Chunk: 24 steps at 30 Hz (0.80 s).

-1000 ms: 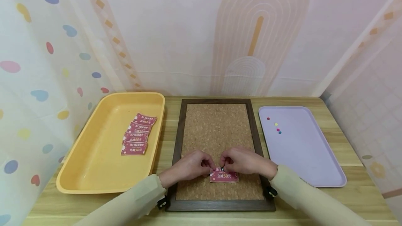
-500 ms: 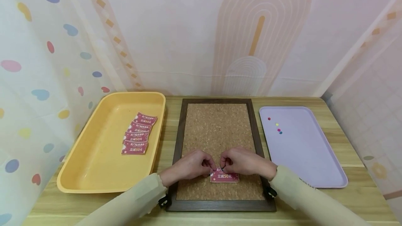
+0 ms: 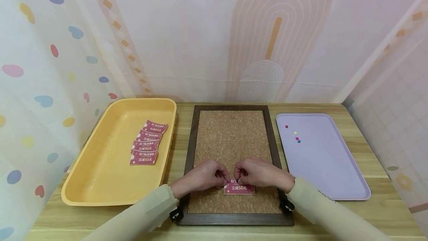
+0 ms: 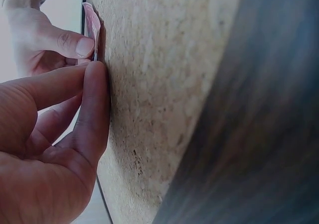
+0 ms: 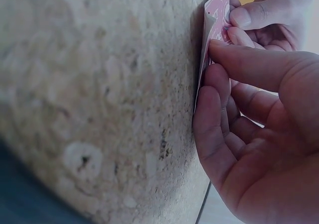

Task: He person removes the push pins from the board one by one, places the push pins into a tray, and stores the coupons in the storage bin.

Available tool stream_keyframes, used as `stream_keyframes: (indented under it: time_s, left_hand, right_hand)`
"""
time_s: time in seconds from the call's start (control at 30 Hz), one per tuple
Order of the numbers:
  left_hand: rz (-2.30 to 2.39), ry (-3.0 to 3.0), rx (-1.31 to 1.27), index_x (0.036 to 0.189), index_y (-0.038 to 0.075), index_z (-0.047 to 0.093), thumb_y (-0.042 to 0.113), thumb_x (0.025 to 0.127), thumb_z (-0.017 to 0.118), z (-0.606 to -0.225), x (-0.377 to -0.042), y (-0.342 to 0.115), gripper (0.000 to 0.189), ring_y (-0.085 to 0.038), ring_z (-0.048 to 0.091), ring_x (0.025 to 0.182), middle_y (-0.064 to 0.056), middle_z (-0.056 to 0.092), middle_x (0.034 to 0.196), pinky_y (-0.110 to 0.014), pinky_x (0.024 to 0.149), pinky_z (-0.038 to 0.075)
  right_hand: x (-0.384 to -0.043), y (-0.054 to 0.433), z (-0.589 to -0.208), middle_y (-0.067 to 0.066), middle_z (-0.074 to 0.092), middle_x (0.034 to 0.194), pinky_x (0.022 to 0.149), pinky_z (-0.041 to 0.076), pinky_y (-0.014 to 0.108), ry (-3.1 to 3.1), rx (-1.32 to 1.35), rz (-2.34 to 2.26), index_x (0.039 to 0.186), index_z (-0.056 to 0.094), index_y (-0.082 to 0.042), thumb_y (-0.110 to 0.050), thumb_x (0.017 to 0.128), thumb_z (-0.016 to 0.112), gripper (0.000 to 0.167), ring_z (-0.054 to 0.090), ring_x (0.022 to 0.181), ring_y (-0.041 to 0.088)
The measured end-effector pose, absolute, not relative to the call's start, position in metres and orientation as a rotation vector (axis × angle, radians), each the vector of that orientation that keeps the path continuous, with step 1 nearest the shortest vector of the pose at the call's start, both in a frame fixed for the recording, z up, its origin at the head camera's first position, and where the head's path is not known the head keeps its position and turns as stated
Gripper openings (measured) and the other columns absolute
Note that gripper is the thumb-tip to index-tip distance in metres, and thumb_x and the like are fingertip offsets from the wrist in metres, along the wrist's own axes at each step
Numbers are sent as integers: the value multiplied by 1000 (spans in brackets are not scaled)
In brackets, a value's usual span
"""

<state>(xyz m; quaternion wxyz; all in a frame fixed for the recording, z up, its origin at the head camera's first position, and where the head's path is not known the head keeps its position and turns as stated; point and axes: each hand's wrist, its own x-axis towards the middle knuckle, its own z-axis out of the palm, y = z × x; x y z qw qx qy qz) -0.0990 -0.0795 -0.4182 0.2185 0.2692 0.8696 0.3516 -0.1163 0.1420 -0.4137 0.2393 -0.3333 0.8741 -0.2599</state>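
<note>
A pink coupon (image 3: 239, 189) with white and yellow print lies on the lower part of a cork board (image 3: 230, 140) in a dark wooden frame. My left hand (image 3: 204, 176) pinches the coupon's upper left edge between thumb and finger. Close beside it, my right hand (image 3: 260, 174) holds a small dark push pin (image 3: 237, 181) at the coupon's top middle, mostly covered by the fingertips. In the right wrist view the coupon (image 5: 218, 15) stands slightly off the cork along one edge, and the right fingers (image 5: 207, 114) rest against the board.
Left of the board stands a yellow tray (image 3: 110, 166) with several overlapping pink coupons (image 3: 143, 158). On the right, a lilac tray (image 3: 327, 159) bears several small coloured push pins (image 3: 297, 138) near its left side. A patterned curtain (image 3: 187, 40) hangs behind the wooden table (image 3: 371, 159).
Both hands keep their place at the coupon. The dark push pin shows less between the right fingertips than one second ago.
</note>
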Motion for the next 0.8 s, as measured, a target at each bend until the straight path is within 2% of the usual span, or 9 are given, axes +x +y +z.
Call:
stream_keyframes:
  time_s: [0.8]
  left_hand:
    - [989,2373,708,86,14,77,-2,90,73,-418,-99,-79,18,-4,55,65,9,69,76,-23,60,45]
  right_hand:
    - [-118,145,-412,-12,56,71,61,40,24,2306,-949,-766,81,66,-19,-5,94,72,20,48,63,3]
